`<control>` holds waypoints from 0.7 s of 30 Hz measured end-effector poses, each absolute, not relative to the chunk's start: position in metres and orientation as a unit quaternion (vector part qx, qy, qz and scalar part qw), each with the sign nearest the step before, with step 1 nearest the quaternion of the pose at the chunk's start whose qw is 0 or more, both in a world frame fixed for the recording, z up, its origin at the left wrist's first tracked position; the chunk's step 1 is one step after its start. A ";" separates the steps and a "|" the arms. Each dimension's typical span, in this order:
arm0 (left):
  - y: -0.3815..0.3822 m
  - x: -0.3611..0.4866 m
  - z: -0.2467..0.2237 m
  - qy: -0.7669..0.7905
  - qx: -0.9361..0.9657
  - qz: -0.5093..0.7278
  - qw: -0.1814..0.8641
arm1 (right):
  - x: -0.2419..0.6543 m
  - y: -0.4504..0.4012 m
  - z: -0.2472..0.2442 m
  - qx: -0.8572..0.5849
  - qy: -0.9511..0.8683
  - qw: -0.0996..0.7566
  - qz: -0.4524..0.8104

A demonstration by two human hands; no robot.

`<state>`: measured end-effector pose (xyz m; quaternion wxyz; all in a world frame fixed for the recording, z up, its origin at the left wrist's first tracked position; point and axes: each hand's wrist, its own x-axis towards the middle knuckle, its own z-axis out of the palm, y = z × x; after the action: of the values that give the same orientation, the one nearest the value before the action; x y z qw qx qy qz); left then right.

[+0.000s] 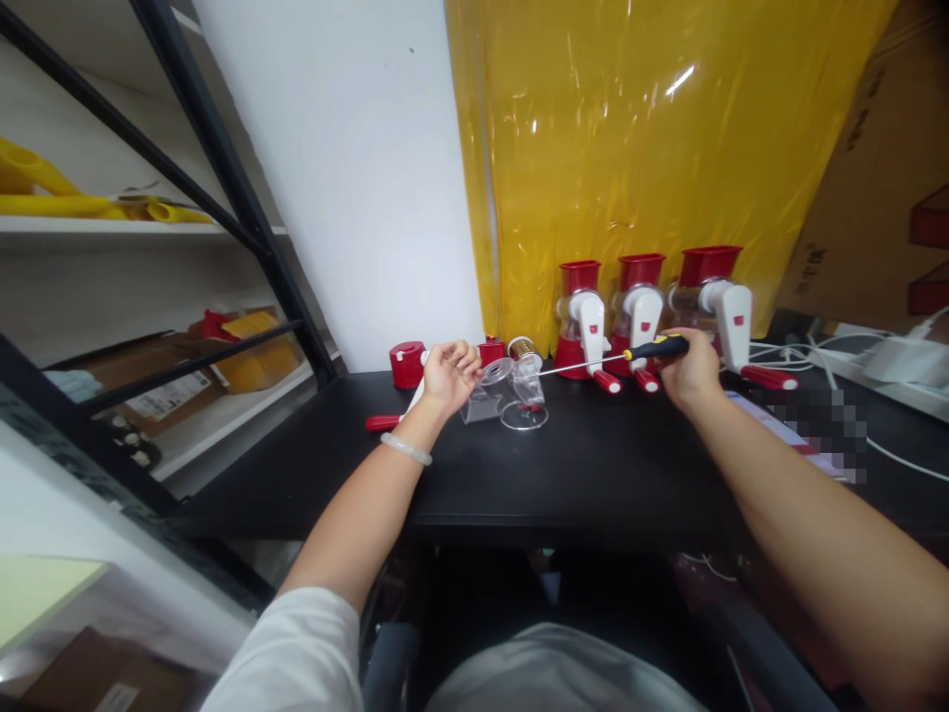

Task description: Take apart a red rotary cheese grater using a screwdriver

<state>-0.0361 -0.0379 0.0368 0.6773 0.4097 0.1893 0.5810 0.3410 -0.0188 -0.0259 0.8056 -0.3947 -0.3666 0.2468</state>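
Note:
My right hand point(689, 371) grips a screwdriver point(656, 348) by its black and yellow handle. Its long metal shaft points left, the tip at or close to a clear plastic housing point(485, 400) on the table. My left hand point(454, 376) is just left of that housing, palm turned up and fingers curled in; whatever they hold, if anything, is hidden. Behind my left wrist lies a white crank with a red handle point(383, 422), partly covered. A round red part point(407, 365) and a metal grater drum point(525, 353) stand behind the housing.
Three assembled red and white rotary graters point(579, 321) stand at the back of the black table point(593, 485). White cables and a power strip point(908, 351) are at the right, near a flat screen or sheet point(786, 430). A black-framed shelf point(222, 227) with boxes is at the left.

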 end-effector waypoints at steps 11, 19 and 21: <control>-0.036 -0.038 0.035 0.185 0.404 0.576 0.686 | 0.339 -0.024 -0.029 -0.475 -0.324 0.795 0.194; -0.035 -0.037 0.034 0.177 0.410 0.571 0.689 | 0.336 -0.022 -0.022 -0.373 -0.323 0.833 0.250; -0.034 -0.038 0.034 0.173 0.410 0.570 0.691 | 0.337 -0.022 -0.023 -0.358 -0.316 0.837 0.268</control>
<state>-0.0376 -0.0344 0.0339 0.6908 0.4099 0.1733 0.5698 0.3366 -0.0223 -0.0227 0.8370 -0.3575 -0.3159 0.2679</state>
